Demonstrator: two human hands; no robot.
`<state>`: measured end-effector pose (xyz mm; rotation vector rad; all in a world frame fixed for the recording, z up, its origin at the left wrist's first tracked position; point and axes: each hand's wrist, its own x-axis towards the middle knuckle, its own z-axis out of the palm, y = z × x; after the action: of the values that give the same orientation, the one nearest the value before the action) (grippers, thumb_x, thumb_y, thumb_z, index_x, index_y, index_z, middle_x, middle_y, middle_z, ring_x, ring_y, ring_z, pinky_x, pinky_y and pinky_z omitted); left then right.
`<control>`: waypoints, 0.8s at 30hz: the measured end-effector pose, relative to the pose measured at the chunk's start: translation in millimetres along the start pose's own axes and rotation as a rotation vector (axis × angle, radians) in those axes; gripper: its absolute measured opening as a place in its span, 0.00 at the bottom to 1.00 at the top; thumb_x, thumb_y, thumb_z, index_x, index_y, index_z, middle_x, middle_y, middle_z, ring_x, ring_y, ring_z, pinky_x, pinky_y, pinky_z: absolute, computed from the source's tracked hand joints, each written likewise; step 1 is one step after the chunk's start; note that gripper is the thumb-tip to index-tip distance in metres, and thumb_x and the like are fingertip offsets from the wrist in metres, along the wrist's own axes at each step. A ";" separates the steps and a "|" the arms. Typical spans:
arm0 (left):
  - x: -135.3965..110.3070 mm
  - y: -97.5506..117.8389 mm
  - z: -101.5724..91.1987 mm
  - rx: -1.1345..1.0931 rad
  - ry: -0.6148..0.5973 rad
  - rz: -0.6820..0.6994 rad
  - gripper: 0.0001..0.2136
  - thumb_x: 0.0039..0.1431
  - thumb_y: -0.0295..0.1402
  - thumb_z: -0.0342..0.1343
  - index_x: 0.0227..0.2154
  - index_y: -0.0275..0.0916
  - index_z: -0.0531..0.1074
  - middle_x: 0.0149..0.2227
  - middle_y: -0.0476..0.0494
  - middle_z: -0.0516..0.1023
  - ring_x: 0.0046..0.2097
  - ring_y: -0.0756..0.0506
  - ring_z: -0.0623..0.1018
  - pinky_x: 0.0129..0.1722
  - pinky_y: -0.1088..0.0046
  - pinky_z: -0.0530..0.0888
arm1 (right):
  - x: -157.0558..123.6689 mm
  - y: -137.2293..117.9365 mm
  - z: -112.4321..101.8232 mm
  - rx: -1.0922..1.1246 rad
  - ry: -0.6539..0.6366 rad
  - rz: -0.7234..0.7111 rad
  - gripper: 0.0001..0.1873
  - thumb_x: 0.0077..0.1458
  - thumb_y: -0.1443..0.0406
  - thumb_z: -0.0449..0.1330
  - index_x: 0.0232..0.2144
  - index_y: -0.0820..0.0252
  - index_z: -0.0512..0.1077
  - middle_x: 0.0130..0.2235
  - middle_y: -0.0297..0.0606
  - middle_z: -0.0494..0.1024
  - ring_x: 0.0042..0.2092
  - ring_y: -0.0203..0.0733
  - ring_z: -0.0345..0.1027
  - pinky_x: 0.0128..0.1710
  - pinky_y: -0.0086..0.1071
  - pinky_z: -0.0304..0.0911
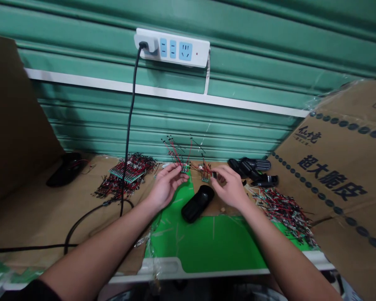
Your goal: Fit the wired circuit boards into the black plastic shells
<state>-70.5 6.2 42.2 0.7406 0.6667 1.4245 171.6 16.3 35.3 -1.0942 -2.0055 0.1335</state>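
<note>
My left hand [169, 184] pinches a small green circuit board [184, 169], from which thin red and black wires fan upward. To its right, my right hand [228, 186] has thumb and fingers closed at a small dark piece that I cannot make out. Just left of those fingertips is another wired circuit board [204, 178]; whether it touches the fingers is unclear. Between and below both hands, a black curved plastic shell [197, 203] lies on the green mat [207, 242].
Wired boards are heaped at left [128, 173]; loose red and black wires [285, 213] pile at right. More black shells [250, 167] lie behind my right hand, another shell [64, 169] far left. A black cable [130, 125] hangs from the power strip [172, 48]. Cardboard [341, 167] stands at right.
</note>
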 end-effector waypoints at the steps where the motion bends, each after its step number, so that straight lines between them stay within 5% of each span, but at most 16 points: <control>1: -0.3 0.4 0.3 0.007 -0.006 -0.004 0.18 0.47 0.36 0.75 0.36 0.37 0.74 0.34 0.49 0.77 0.34 0.49 0.81 0.40 0.71 0.78 | -0.1 0.1 0.4 -0.011 0.008 -0.002 0.13 0.65 0.62 0.59 0.48 0.57 0.78 0.47 0.44 0.79 0.42 0.46 0.75 0.44 0.39 0.71; 7: 3.8 -3.8 -2.0 0.122 0.028 0.013 0.20 0.45 0.39 0.76 0.36 0.36 0.76 0.32 0.48 0.78 0.31 0.49 0.80 0.34 0.72 0.75 | 1.7 2.5 -0.9 -0.060 0.090 0.093 0.14 0.68 0.58 0.58 0.40 0.58 0.81 0.37 0.42 0.83 0.36 0.44 0.76 0.40 0.36 0.68; 13: 9.6 -14.6 -12.4 0.587 0.096 0.021 0.17 0.47 0.45 0.71 0.29 0.35 0.77 0.25 0.45 0.79 0.24 0.49 0.74 0.25 0.73 0.66 | 4.0 21.6 -8.6 -0.186 0.167 0.346 0.14 0.65 0.55 0.58 0.40 0.58 0.77 0.30 0.38 0.81 0.28 0.44 0.74 0.33 0.34 0.63; 19: 9.9 -23.5 -22.8 1.068 0.008 -0.003 0.15 0.55 0.44 0.65 0.23 0.36 0.79 0.19 0.46 0.75 0.21 0.48 0.68 0.24 0.71 0.58 | 1.7 23.5 -9.3 -0.460 -0.006 0.450 0.12 0.64 0.56 0.59 0.43 0.57 0.74 0.33 0.43 0.83 0.37 0.51 0.79 0.36 0.36 0.63; 24: 7.1 -25.9 -25.4 1.348 -0.052 0.091 0.07 0.57 0.37 0.64 0.31 0.38 0.81 0.23 0.45 0.78 0.27 0.43 0.75 0.29 0.69 0.61 | 2.2 18.9 -8.9 -0.604 -0.169 0.484 0.12 0.64 0.56 0.60 0.41 0.57 0.74 0.34 0.47 0.83 0.38 0.56 0.79 0.35 0.38 0.64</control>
<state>-74.2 14.5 6.3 1.8326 1.5802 0.8710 189.6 27.1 34.1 -2.0023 -1.9351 -0.1491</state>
